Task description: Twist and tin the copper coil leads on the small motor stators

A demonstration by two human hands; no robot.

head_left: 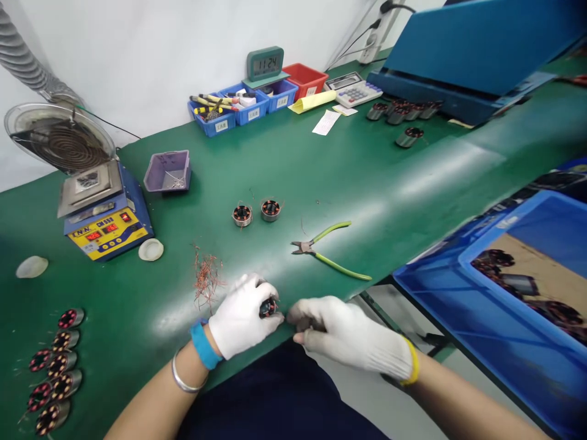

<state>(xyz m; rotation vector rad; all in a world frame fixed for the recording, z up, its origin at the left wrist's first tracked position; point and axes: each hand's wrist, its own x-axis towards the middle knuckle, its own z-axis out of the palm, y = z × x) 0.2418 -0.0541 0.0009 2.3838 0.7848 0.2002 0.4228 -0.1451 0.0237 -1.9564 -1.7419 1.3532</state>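
1. Read clock directions from the small round core with copper-coloured windings (268, 307); 12 o'clock points away from you. This core sits in your white-gloved left hand (245, 315), near the bench edge, pinched between thumb and fingers.
2. Your white knit-gloved right hand (343, 333) lies at 3 o'clock, just beside the core, fingers curled towards the thumb. Whether they pinch a fine wire cannot be told.
3. For good control, bear on the core's outer rim rather than its windings, and turn the piece so that loose ends face your right hand. Pull gently; thin wire probably kinks or snaps easily.
4. At 10 o'clock lies a loose tangle of copper-coloured wire scraps (208, 278). Do not let strands catch in your gloves.
5. At 1 o'clock rest green-handled metal cutters (312, 245), handles spread, within easy reach.
6. Farther off, near 12 o'clock, two round silver-rimmed wound cores (270, 211) stand side by side. Leave them clearance.
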